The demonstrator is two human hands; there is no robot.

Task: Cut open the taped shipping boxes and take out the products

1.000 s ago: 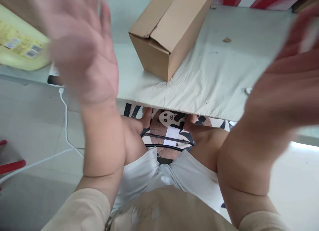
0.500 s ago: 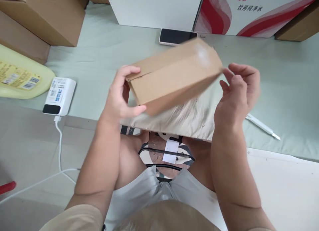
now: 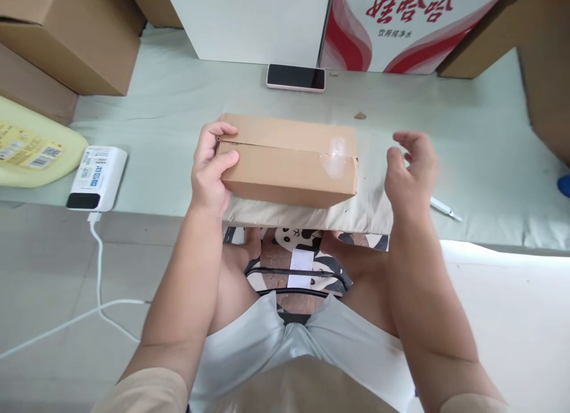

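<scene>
A closed brown cardboard box (image 3: pixel 285 158) lies near the front edge of the cloth-covered table, its top seam running lengthwise with a shiny piece of tape at the right end. My left hand (image 3: pixel 214 167) grips the box's left end, thumb and fingers on its top and side. Off to the right of the box, my right hand (image 3: pixel 412 170) is raised with curled fingers, thumb and fingers apart, and nothing between them. A slim white pen-like tool (image 3: pixel 445 209) lies on the cloth just beside my right wrist.
A phone (image 3: pixel 296 78) lies behind the box, with a white carton (image 3: pixel 253 21) and a red-and-white carton (image 3: pixel 356 33) at the back. On the left are brown boxes (image 3: pixel 89 39), a yellow bottle (image 3: pixel 35 146) and a white power bank (image 3: pixel 98 178) with its cable.
The box has turned level and come down nearer the table, still in my left hand. My right hand has come away from its right corner. The view has shifted to the right.
</scene>
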